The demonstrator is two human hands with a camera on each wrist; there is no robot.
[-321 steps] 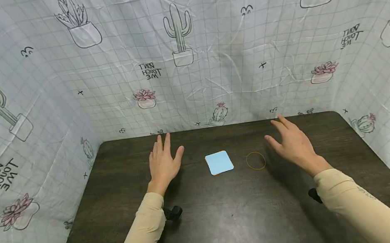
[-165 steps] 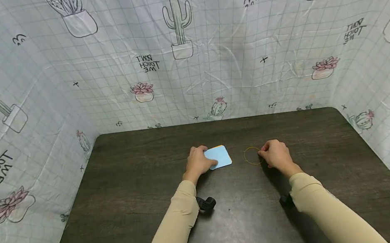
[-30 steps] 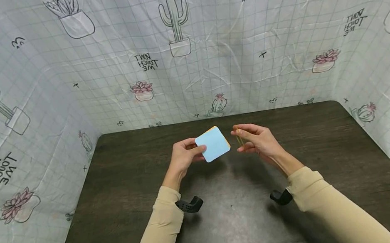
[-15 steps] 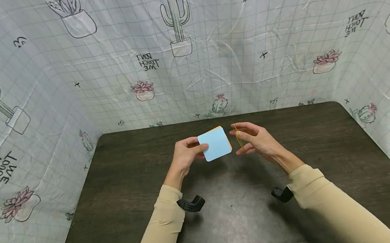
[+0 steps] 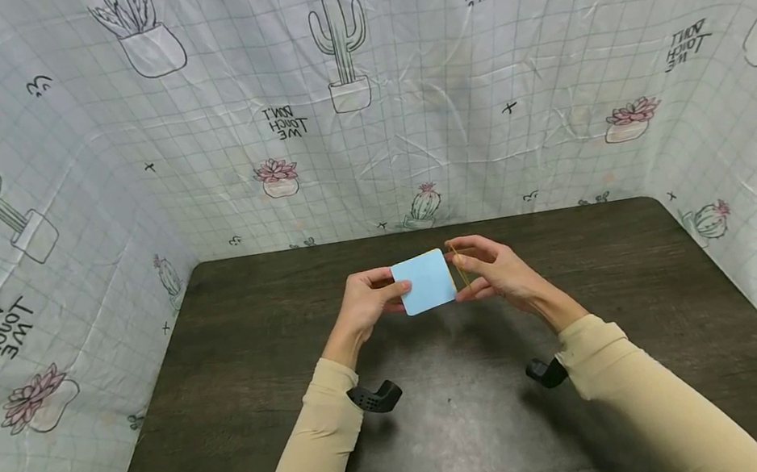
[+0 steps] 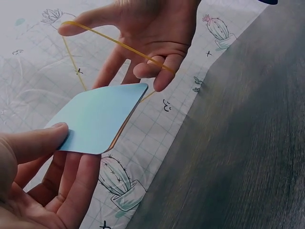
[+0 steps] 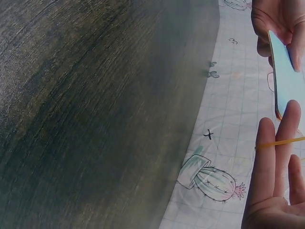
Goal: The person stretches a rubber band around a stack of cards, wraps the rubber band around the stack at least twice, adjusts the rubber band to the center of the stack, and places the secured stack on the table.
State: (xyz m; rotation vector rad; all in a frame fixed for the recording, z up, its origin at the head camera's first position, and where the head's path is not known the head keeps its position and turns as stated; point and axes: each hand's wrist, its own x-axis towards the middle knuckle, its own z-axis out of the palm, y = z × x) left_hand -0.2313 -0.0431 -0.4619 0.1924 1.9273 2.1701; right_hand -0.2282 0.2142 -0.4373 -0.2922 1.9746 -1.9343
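My left hand [image 5: 362,303] pinches a thin stack of light-blue square cards [image 5: 425,282] above the table, thumb on top and fingers beneath. The cards have rounded corners, and an orange layer shows along their edge in the left wrist view. Facing them, my right hand [image 5: 508,269] carries a yellow rubber band [image 6: 116,43] stretched over its spread thumb and fingers. One strand crosses in front of those fingers; another passes partly hidden behind the cards. The cards' right edge lies close to the right fingertips. Whether that edge is inside the loop, I cannot tell.
Below the hands is a dark wood-grain table [image 5: 455,453]. A white curtain [image 5: 446,95] printed with cacti surrounds its back and sides. Each wrist wears a black camera mount [image 5: 376,397] that hangs over the table.
Both hands have lifted the cards and the rubber band off the table since the earliest frames. In the last second the cards have moved right, up to the band, and turned more level.
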